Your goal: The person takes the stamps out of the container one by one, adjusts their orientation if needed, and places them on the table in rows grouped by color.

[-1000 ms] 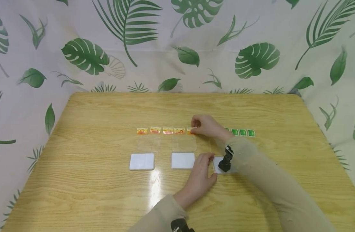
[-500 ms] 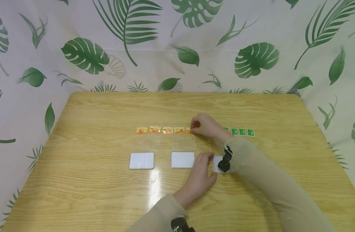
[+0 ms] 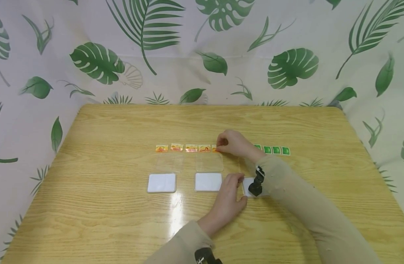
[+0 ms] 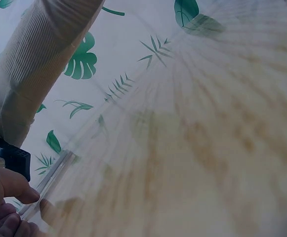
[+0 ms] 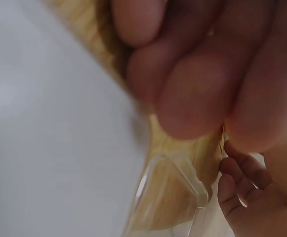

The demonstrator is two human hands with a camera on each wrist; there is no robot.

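Note:
My right hand (image 3: 235, 143) reaches to the back row and pinches the last small yellow-and-orange picture card (image 3: 214, 148), mostly covered by my fingers. In the right wrist view, the right hand (image 5: 262, 192) appears behind a clear lid (image 5: 197, 190). My left hand (image 3: 226, 201) holds the left side of the rightmost white rectangular case (image 3: 247, 187), thumb at the near corner and fingers at the far one. That case is partly hidden under the right forearm. Large left-hand fingers (image 5: 197, 94) crowd the right wrist view beside the white surface (image 5: 49, 133).
Two more white rectangular cases (image 3: 161, 183) (image 3: 208, 182) lie to the left. Behind them are clear lids (image 3: 169, 162) (image 3: 209, 162). Several yellow-and-orange cards (image 3: 191, 148) form a row, with small green cards (image 3: 276, 150) to the right. Leaf-patterned cloth (image 3: 175, 80) surrounds the wooden table (image 3: 99, 220).

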